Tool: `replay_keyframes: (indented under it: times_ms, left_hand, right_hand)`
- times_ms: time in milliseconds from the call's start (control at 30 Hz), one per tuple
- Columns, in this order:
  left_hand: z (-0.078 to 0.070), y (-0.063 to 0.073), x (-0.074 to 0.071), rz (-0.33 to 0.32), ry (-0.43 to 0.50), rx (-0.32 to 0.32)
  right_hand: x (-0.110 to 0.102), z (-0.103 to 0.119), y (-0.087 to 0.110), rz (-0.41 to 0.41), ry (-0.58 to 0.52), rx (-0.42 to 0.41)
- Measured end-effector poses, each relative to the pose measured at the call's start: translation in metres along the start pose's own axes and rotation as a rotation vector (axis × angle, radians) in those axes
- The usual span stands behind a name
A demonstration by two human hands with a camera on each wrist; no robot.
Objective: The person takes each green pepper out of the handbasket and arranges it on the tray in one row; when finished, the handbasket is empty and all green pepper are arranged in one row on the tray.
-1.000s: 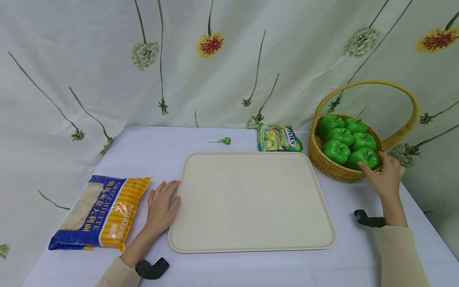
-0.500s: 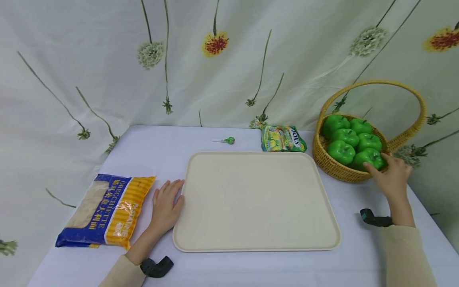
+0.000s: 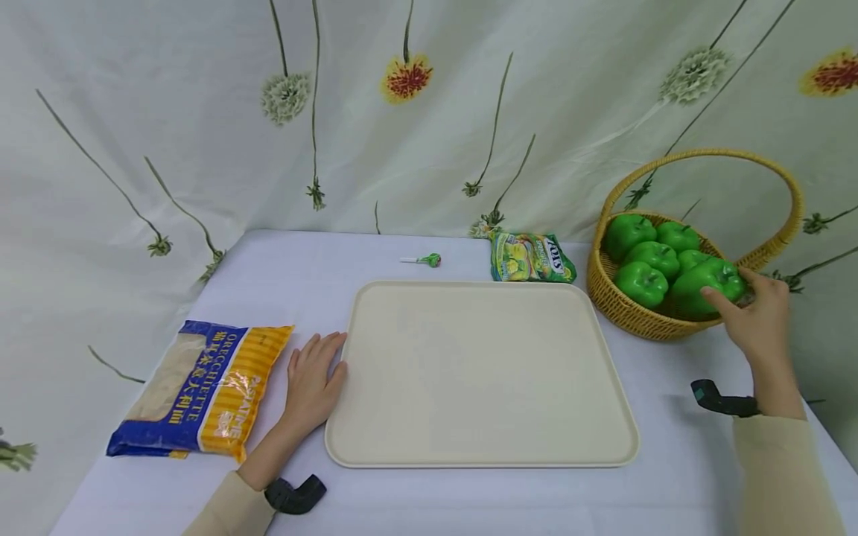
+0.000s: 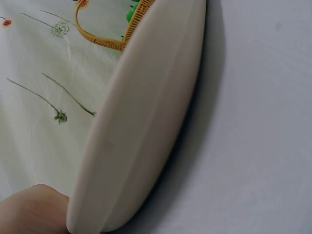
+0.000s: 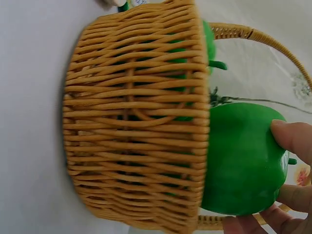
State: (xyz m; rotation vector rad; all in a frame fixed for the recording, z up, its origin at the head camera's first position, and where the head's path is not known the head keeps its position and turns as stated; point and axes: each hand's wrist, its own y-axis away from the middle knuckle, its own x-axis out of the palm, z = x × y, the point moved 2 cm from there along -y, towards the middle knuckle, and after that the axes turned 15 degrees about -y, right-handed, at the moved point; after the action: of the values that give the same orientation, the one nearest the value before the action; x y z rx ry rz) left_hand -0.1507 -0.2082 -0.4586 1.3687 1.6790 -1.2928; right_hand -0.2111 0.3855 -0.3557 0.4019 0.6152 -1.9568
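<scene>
My right hand (image 3: 763,313) grips a green bell pepper (image 5: 243,158) between thumb and fingers, at the near right rim of a wicker basket (image 3: 633,316). In the right wrist view the pepper pokes up past the woven rim, its lower end still overlapped by the basket. Several more green bell peppers (image 3: 641,283) lie inside. On the left, my left hand (image 3: 315,380) rests with fingers extended against the left edge of a cream rectangular tray (image 3: 482,372). Up close, the left wrist view shows the tray's side wall (image 4: 141,126) and part of that hand.
A blue and yellow bag of orecchiette pasta (image 3: 201,391) lies left of the left hand. Behind the tray are a green lollipop (image 3: 432,260) and a green candy bag (image 3: 532,257). The basket's tall arched handle (image 3: 724,153) rises over the peppers, before a flowered cloth backdrop.
My right hand has lifted the nearest pepper up from among the others, shifting slightly right and up. The left hand stays at the tray's edge; the head view has shifted a little.
</scene>
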Motion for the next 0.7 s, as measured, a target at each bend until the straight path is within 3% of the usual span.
replay_keyframes:
  times_ms: [200, 367, 533, 700]
  left_hand:
    - [0.0, 0.0, -0.002, 0.031, 0.007, -0.016]
    - [-0.001, 0.0, -0.003, 0.034, 0.01, -0.021]
    - [0.0, 0.0, -0.003, 0.03, 0.012, -0.022]
    - [0.0, 0.0, -0.002, 0.017, 0.011, -0.017]
  right_hand:
    - [-0.004, 0.021, 0.002, -0.028, -0.027, -0.003]
    - [-0.001, 0.043, 0.007, 0.018, -0.006, -0.025]
    - [0.013, 0.064, 0.013, 0.048, -0.033, -0.121]
    - [0.042, 0.082, 0.023, 0.118, -0.113, -0.222]
